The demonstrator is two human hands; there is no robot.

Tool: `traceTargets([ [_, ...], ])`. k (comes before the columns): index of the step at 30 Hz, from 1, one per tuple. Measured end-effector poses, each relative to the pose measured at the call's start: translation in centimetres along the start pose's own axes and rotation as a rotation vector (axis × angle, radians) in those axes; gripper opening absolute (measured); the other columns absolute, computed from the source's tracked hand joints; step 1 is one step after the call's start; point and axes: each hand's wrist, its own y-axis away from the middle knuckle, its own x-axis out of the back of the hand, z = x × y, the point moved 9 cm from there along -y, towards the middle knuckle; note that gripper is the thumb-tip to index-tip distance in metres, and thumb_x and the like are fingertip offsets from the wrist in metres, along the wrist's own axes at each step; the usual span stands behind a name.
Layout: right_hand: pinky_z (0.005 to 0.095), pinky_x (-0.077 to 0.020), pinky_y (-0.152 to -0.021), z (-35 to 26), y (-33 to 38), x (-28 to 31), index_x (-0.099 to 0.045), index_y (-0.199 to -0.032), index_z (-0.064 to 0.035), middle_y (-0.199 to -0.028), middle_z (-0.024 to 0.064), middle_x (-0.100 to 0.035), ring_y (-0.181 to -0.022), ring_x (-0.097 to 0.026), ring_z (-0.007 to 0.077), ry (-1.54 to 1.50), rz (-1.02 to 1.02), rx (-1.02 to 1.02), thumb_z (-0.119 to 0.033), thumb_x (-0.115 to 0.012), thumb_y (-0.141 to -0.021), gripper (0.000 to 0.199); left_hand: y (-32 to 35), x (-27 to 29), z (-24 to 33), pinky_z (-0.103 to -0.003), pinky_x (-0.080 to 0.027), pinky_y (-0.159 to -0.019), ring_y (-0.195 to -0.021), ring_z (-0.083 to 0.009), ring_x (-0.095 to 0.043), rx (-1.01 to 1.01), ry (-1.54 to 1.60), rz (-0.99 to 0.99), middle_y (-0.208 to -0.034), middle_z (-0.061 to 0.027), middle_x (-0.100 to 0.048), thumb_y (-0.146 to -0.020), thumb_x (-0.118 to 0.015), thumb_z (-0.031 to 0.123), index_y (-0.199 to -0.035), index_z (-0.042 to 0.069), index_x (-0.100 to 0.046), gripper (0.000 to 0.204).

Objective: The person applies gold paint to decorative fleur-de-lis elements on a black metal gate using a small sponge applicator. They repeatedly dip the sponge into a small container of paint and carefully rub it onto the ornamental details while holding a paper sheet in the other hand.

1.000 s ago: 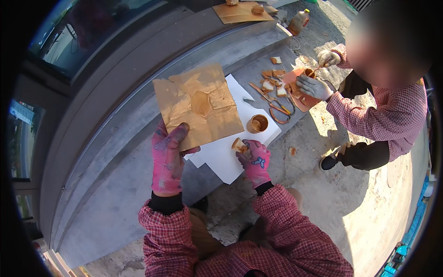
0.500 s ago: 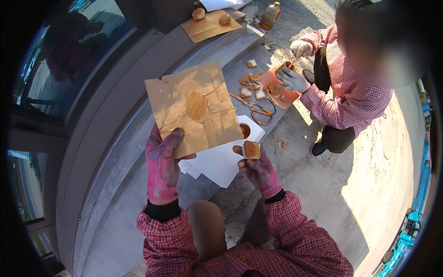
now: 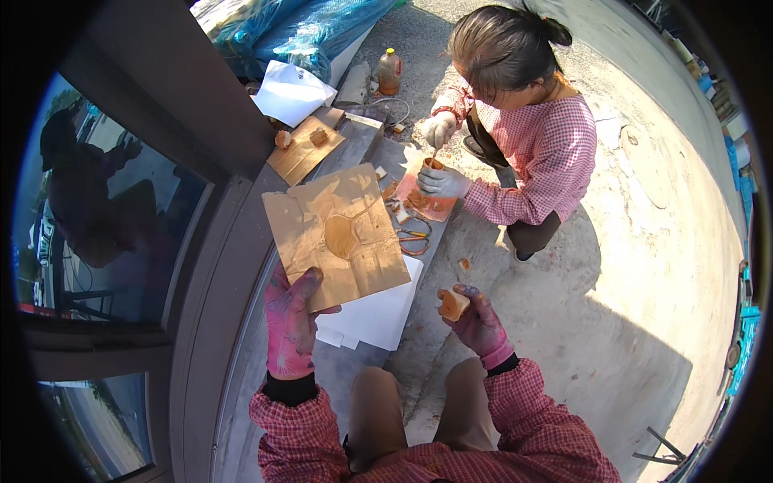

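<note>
My left hand (image 3: 291, 328), in a stained pink glove, grips the lower left corner of a flat brown cardboard piece (image 3: 374, 229), thumb on top. A wet-looking brown patch marks the cardboard's middle, and leaf-like shadows or stains lie across it. To the right and apart from it, my right hand (image 3: 485, 324), gloved the same way, pinches a small sponge block (image 3: 453, 304) stained orange-brown. Below the cardboard, white sheets (image 3: 374, 314) rest on the grey step, partly hidden by it.
A co-worker (image 3: 555, 153) crouches ahead, holding a brown cup (image 3: 433, 163) and a thin stick. Scissors (image 3: 415, 243) and sponge scraps (image 3: 402, 215) lie nearby. Further off are another brown board (image 3: 288, 171) with sponge pieces and a yellow-capped bottle (image 3: 390, 72). A glass window (image 3: 113, 201) stands left.
The view has turned, shifting the co-worker and step leftward. My right hand has moved down and right, away from the cardboard, with the sponge tilted. My left hand keeps its grip.
</note>
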Motion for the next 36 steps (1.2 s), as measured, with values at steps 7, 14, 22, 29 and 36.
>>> traceTargets([
  [7, 0.0355, -0.0497, -0.092, -5.6, 5.4, -2.6, -0.057, -0.117, -0.0097, -0.122, 0.0126, -0.058, -0.107, -0.059, 0.023, 0.103, 0.181, 0.182, -0.012, -0.06, -0.092, 0.026, 3.4, -5.0, 5.7, -0.025, -0.06, -0.05, -0.077, -0.0196, -0.069, 0.052, -0.073, -0.072, -0.106, -0.0131, -0.062, -0.081, -0.064, 0.013, -0.123, -0.002, -0.049, 0.047],
  [14, 0.0336, -0.0497, -0.094, -11.2, 13.6, -6.0, -0.053, -0.12, -0.0066, -0.122, 0.0106, -0.058, -0.108, -0.059, 0.0211, 0.053, 0.232, 0.204, -0.016, -0.06, -0.093, 0.029, 9.1, -11.3, 11.2, -0.028, -0.06, -0.054, -0.081, -0.019, -0.067, 0.155, -0.168, -0.234, -0.109, -0.0112, -0.061, -0.081, -0.065, 0.016, -0.129, 0.001, -0.045, 0.054],
  [22, 0.0366, -0.05, -0.096, -16.2, 26.5, -12.1, -0.051, -0.121, -0.0073, -0.121, 0.0095, -0.057, -0.11, -0.058, 0.0218, -0.166, 0.324, 0.539, -0.019, -0.059, -0.094, 0.031, 18.2, -16.8, 14.6, -0.027, -0.058, -0.056, -0.084, -0.0159, -0.067, 0.318, -0.2, -0.522, -0.112, -0.0095, -0.061, -0.087, -0.059, 0.012, -0.134, 0.002, -0.042, 0.051],
  [29, 0.0354, -0.05, -0.097, -17.1, 36.6, -13.5, -0.051, -0.126, -0.0064, -0.123, 0.0114, -0.057, -0.113, -0.057, 0.0233, -0.199, 0.332, 0.623, -0.021, -0.063, -0.092, 0.039, 27.9, -21.1, 15.6, -0.026, -0.057, -0.057, -0.083, -0.0145, -0.065, 0.31, -0.282, -0.659, -0.108, -0.0064, -0.061, -0.086, -0.064, 0.019, -0.133, 0.004, -0.045, 0.053],
  [36, 0.033, -0.0549, -0.089, -19.2, 48.0, -16.4, -0.049, -0.129, -0.0089, -0.12, 0.0109, -0.059, -0.104, -0.062, 0.0228, -0.209, 0.379, 0.878, -0.022, -0.062, -0.092, 0.041, 36.0, -27.3, 14.7, -0.028, -0.058, -0.057, -0.085, -0.0155, -0.066, 0.368, -0.363, -0.909, -0.11, -0.0079, -0.061, -0.086, -0.063, 0.018, -0.134, 0.002, -0.042, 0.054],
])
